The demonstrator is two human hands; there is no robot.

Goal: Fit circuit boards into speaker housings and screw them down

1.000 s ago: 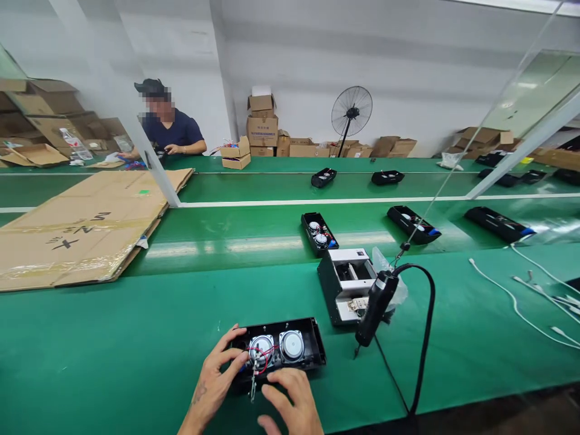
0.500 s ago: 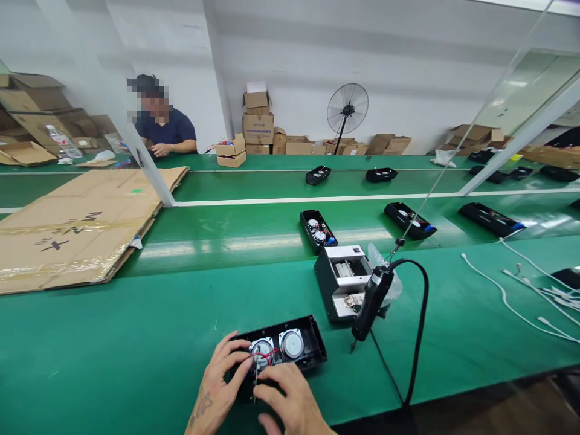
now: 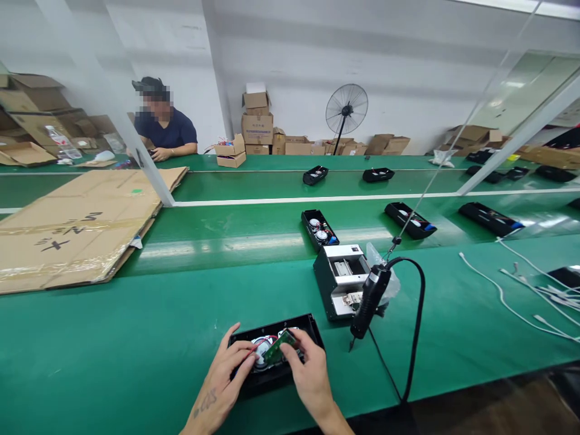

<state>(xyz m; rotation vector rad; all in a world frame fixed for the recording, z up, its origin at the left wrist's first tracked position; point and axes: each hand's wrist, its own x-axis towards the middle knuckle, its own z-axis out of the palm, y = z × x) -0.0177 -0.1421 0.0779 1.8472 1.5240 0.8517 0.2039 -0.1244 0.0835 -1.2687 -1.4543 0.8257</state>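
We had both hands on the black speaker housing (image 3: 276,356), which lay open side up at the near edge of the green tabletop (image 3: 136,338). Right hand (image 3: 310,377) was over the housing's right half, its fingers (image 3: 290,356) pinched together on a small green circuit board (image 3: 278,347), held tilted above the two round speakers (image 3: 261,350). Left hand (image 3: 224,377) was at the housing's left end, fingers spread loosely, fingertips touching the rim and the red wire (image 3: 260,341); whether it gripped anything, we couldn't tell. Just right of the housing hung a black electric screwdriver (image 3: 369,302), tip down, on a cable. Behind the housing, near the screwdriver, sat a black-and-white box (image 3: 339,281). Further behind that, another open housing (image 3: 319,229) on the belt.
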